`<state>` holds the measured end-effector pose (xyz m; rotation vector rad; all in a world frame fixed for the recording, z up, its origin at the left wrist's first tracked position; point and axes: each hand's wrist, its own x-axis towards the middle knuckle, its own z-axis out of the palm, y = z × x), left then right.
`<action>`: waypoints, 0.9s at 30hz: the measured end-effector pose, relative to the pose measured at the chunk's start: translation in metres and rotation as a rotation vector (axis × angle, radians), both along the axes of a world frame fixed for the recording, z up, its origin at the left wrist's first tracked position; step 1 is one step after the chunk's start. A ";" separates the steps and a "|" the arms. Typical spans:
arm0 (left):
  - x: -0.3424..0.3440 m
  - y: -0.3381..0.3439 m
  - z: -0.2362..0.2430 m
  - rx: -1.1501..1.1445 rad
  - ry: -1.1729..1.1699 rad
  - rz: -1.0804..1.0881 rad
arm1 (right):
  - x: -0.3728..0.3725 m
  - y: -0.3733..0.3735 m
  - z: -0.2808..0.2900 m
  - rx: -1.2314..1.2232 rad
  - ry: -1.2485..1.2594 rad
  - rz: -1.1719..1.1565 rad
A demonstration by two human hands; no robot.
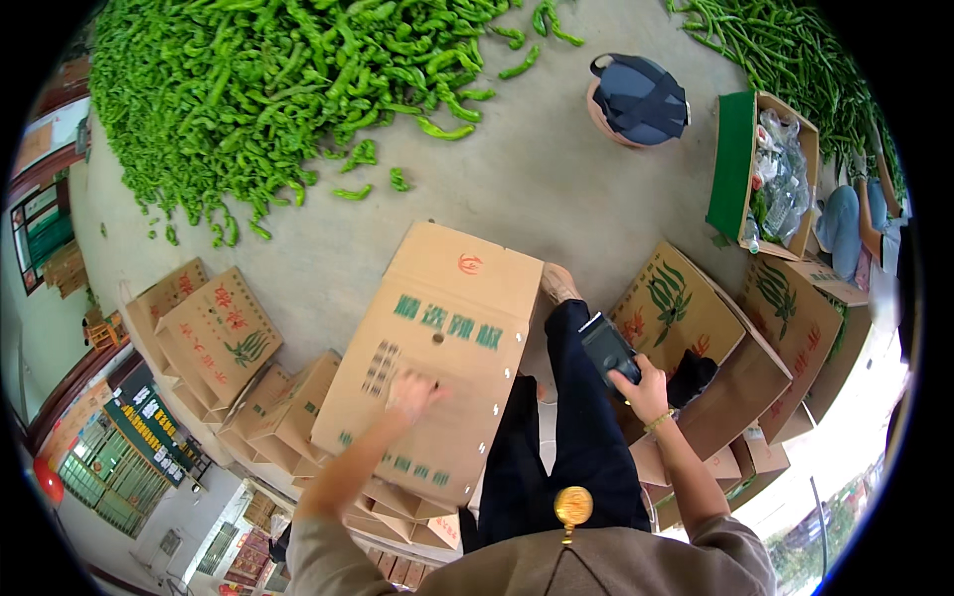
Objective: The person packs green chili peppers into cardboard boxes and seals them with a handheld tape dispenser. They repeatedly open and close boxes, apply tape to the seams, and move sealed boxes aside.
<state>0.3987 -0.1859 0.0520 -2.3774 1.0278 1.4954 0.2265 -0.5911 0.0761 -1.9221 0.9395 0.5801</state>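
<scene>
A large cardboard box (437,288) with printed green and red markings stands tilted in front of me, left of my legs. My left hand (412,396) is at its broad printed side, near a small dark hole. Motion smears the fingers, so their grip cannot be made out. My right hand (645,387) is closed around a dark smartphone (607,348), held above my right leg. A yellowish bracelet (659,420) circles that wrist. A round gold pendant (573,506) hangs from my neck.
Green peppers (298,89) are heaped at the far left, with another heap (775,50) at far right. Cardboard boxes (224,333) stand at left and more boxes (686,308) at right. A dark-topped round stool (638,104), a carton of plastic waste (763,174) and a seated person (845,228) are beyond.
</scene>
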 end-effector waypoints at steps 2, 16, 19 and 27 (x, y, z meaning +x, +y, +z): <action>-0.007 0.022 0.062 -0.085 -0.129 0.059 | 0.017 0.001 0.028 0.067 -0.075 0.089; -0.021 0.018 -0.008 -0.539 -0.083 1.042 | 0.134 0.091 0.079 0.183 -0.513 0.717; 0.019 0.017 0.072 -0.721 1.047 1.944 | 0.154 0.136 0.101 0.309 -0.534 0.763; 0.064 0.102 0.024 -0.593 0.818 1.978 | 0.197 0.248 0.111 0.335 -0.357 0.558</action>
